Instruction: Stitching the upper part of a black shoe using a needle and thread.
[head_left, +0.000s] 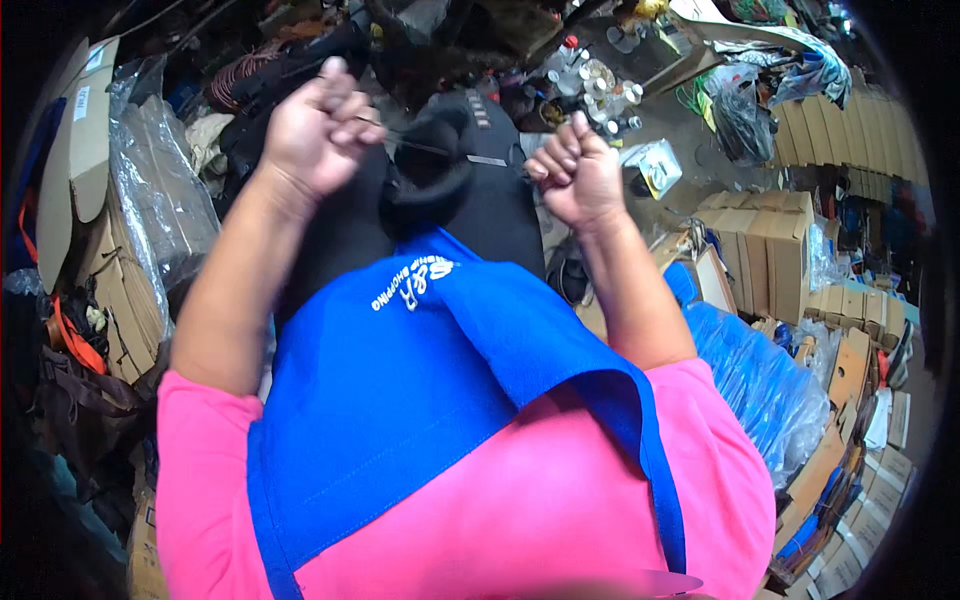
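Note:
My left hand (325,130) is raised at the upper left, its fingers curled into a pinch. A thin thread (425,148) seems to run from it across a black, padded, rounded piece (432,165) lying at my lap. My right hand (580,175) is held up on the other side of that piece, fingers closed and thumb upright; whatever it may grip is hidden. A short pale strip (487,160) shows on the black cloth between the hands. Below them a blue apron (400,400) with white lettering spreads over my pink shirt.
Flattened cardboard and clear plastic (165,170) stand on the left. Small bottles (600,85) cluster ahead, near a clear packet (652,168). On the right are cardboard boxes (765,240), a dark plastic bag (742,120) and a blue plastic-wrapped bundle (750,375).

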